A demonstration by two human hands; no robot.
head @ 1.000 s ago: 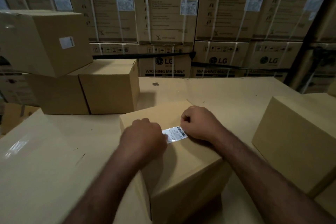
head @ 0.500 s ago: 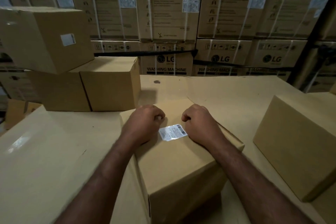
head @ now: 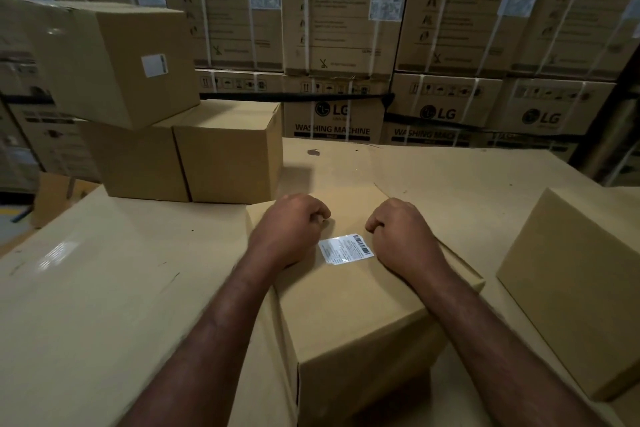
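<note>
**Label on, fists down: where this carton could come to grief**

We look down at a plain brown carton (head: 363,315), turned corner-on to us at the near edge of the cardboard-covered table (head: 121,288). A small white barcode label (head: 346,249) lies on its top face. Our left hand (head: 287,229) and right hand (head: 401,236) rest on that face, one on either side of the label. Each is curled into a fist with nothing visibly held, and neither touches the label.

The label's glossy surface catches the light, and we cannot tell whether its edges are stuck down all round. If they are not, we judge that a corner could lift and snag when the carton is stacked or slid. Knuckle weight on the top could also bow the flaps beneath and crease the label, so that its barcode scans badly. The carton sits close to the table's near edge, so a careless pull towards us could tip it off.

Towards the far left corner two cartons (head: 225,152) stand side by side. A third carton (head: 114,62) sits skewed on top of them and overhangs. A hard shove that way, or a jolt to the table, could bring it down. At the right edge lies a fourth carton (head: 571,288), well apart. Behind the far edge rises a wall of washing-machine boxes (head: 332,114).
</note>
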